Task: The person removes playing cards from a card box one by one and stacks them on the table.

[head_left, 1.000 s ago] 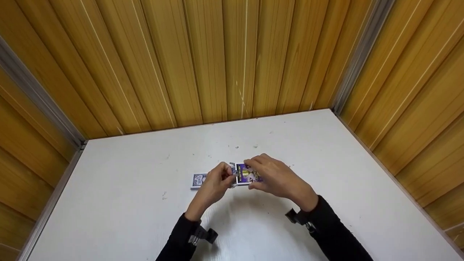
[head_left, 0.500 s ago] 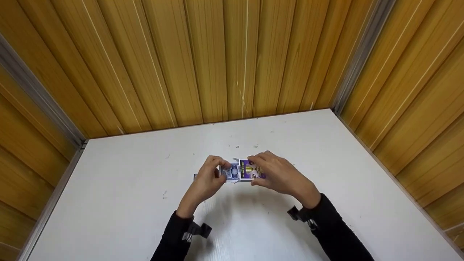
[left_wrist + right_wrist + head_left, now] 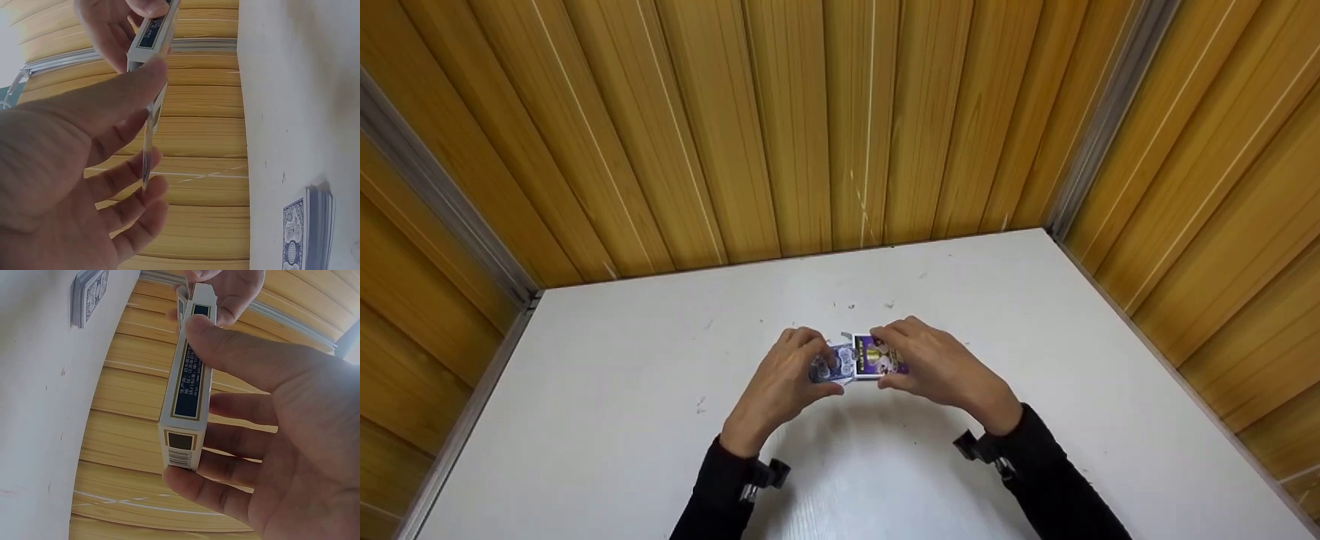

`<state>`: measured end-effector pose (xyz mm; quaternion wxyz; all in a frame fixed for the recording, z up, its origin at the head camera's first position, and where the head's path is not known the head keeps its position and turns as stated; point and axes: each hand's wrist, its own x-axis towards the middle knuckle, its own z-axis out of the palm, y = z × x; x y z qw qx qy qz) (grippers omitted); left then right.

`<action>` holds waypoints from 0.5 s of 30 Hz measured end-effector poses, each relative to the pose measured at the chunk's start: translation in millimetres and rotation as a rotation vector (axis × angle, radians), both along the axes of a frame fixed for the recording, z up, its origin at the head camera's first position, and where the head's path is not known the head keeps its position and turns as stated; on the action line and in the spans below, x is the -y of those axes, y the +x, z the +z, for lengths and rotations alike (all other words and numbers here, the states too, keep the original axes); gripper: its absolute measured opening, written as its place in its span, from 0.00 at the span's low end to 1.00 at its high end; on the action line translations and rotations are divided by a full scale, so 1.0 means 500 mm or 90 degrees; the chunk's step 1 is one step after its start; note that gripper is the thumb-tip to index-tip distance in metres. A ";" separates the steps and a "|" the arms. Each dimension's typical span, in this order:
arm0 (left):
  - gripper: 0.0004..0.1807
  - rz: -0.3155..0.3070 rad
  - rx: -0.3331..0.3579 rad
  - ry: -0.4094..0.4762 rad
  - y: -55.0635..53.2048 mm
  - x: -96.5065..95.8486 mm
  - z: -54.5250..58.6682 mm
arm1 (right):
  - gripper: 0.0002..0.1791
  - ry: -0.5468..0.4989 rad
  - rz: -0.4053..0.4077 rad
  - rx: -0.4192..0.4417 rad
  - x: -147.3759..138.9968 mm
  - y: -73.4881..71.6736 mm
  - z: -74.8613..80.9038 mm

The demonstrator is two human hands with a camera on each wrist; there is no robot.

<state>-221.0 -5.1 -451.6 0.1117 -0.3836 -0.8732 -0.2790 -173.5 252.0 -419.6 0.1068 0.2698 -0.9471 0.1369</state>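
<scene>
My right hand (image 3: 937, 371) grips a purple-fronted playing card box (image 3: 877, 355) above the table, thumb along one narrow side and fingers on the opposite one. Dark label panels and a barcode show on the box in the right wrist view. The box's left end is open, and small flaps stand out there. Blue-backed playing cards (image 3: 844, 361) stick out of that end, a thin bundle seen edge-on in the left wrist view. My left hand (image 3: 776, 382) holds these cards, its thumb (image 3: 135, 84) by the box mouth and its fingers along the far edge.
A stack of blue-backed playing cards (image 3: 315, 233) lies on the white table (image 3: 622, 405), below and left of the box; the left hand covers it in the head view. Yellow wood-look panels (image 3: 780, 127) stand behind the table and at its sides.
My left hand has shifted left from the box mouth and spread its fingers around the cards. More of the card backs shows outside the box. My right hand has barely moved.
</scene>
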 end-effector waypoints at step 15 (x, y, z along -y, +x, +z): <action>0.21 -0.032 -0.087 -0.023 0.001 0.007 0.019 | 0.38 -0.013 0.000 -0.006 -0.012 -0.002 0.011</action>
